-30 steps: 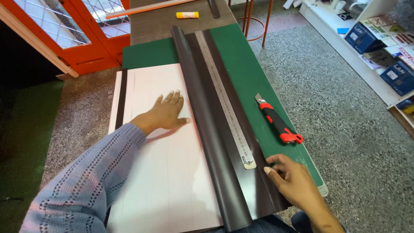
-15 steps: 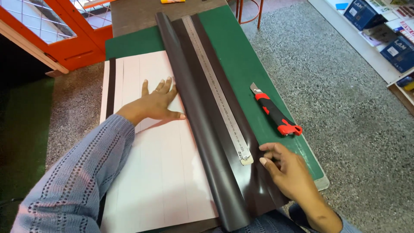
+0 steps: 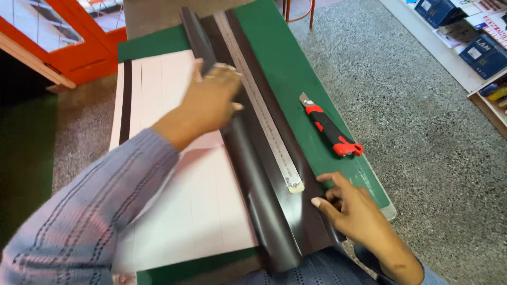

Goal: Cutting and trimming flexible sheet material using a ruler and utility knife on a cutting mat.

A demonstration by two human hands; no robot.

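Table (image 3: 296, 68), green cutting surface: carrying every item, its free right strip leaving room for tools.

White sheet (image 3: 174, 174), large, ruled with faint lengthwise lines: lying flat over the table's left half, a dark strip (image 3: 125, 100) running along its far left side.

Dark brown sheet (image 3: 274, 211), long and glossy: its left edge curling up into a roll beside the white sheet, apparently because it is being turned over along its length.

Steel ruler (image 3: 259, 105): resting lengthwise on the dark brown sheet, seemingly weighting it flat.

Left hand (image 3: 211, 100): fingers curving loosely over the rolled edge, palm down, holding the curl.

Right hand (image 3: 354, 211): fingers spread flat, pinning the sheet's near right corner, gripping nothing.

Red utility knife (image 3: 330, 126): lying untouched on bare green, well apart from both hands.
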